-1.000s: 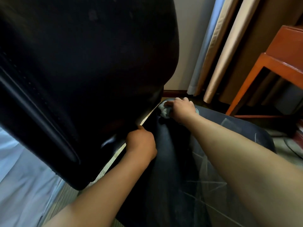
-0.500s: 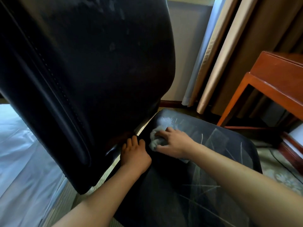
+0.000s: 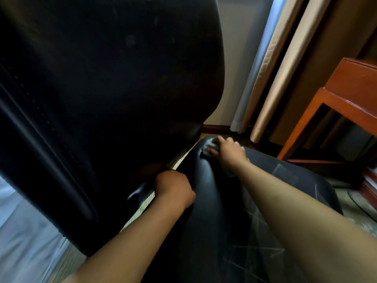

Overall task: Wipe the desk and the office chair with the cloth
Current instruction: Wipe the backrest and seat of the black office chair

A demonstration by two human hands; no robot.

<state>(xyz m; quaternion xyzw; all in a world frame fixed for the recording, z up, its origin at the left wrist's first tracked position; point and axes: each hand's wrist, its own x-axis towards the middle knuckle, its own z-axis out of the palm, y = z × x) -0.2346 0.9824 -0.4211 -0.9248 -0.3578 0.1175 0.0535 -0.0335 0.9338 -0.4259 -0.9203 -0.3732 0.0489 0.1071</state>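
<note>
Both hands engaged: my right hand clamps the cloth against the chair seat's far corner, left hand fisted at its rear edge.

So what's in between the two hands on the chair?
Only bare black seat lies between the left hand and the right hand, which presses the cloth; the head view shows it.

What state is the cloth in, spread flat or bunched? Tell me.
Bunched. The cloth shows only as a small crumpled wad under the right hand, whose fingers curl over it at the far corner of the chair seat.
</note>
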